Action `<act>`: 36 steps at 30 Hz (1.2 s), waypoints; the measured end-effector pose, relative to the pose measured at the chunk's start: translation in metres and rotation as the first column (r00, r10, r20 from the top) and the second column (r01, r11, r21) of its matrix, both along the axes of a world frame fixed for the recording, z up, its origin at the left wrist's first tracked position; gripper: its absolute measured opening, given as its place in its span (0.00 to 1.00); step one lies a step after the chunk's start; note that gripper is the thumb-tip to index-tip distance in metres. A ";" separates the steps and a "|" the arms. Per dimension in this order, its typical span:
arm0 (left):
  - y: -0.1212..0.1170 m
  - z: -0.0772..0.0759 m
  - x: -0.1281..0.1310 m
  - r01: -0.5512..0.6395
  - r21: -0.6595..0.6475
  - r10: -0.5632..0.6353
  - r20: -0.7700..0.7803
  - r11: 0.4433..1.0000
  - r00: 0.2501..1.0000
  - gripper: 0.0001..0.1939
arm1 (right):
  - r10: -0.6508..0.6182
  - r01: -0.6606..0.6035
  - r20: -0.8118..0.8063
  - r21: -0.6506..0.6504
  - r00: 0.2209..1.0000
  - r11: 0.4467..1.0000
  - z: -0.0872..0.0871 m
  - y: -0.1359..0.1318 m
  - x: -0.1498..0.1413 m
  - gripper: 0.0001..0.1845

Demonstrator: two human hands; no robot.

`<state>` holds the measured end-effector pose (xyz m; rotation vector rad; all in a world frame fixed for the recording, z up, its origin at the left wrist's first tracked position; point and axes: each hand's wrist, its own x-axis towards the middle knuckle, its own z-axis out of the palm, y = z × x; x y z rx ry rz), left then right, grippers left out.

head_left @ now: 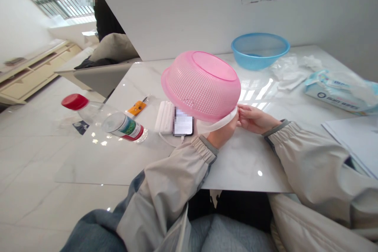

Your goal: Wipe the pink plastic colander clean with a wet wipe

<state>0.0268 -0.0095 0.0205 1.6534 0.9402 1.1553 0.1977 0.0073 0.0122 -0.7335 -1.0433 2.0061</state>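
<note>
Pinching, as far as I can tell: the right hand (255, 120) has its fingertips (241, 111) pressed on a white strip (217, 125) at the rim of a pink plastic colander (201, 84). The left hand (221, 136) sits just under that rim, its fingers hidden behind the colander, so I can't tell its grip. The colander is upside down over the marble table (245, 169), near the table's front edge, base up. It's round, so no real long axis; its centre line leans, with the base pointing up and away toward the wall and the rim tipping down to the hands. I can't tell if it touches the table. The strip curves along the near rim between the hands.

Just left of the colander: a phone (183, 122) with a blurred screen, beside a white power bank (163, 117). Further left, a water bottle (110, 121) lies on its side, red cap to the left. Behind the colander is a blue plastic basin (260, 50); to the right, a pack of wet wipes (336, 93). A seated person (106, 19) is well off at upper left.
</note>
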 end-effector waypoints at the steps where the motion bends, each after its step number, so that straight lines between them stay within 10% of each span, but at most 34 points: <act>1: 0.001 0.000 0.000 0.007 -0.015 -0.007 0.011 1.000 1.000 0.19 | -0.011 0.011 -0.008 -0.001 1.000 1.000 0.000 -0.001 -0.001 0.29; 24: 0.016 -0.004 -0.002 0.078 -0.232 0.065 0.550 0.970 0.832 0.33 | -0.525 0.523 0.054 0.043 0.849 0.851 0.007 0.020 0.024 0.15; 36: 0.020 -0.006 -0.002 0.219 -0.455 0.126 0.615 0.863 0.778 0.25 | -0.454 0.458 -0.071 0.059 0.888 0.887 0.011 0.011 0.016 0.17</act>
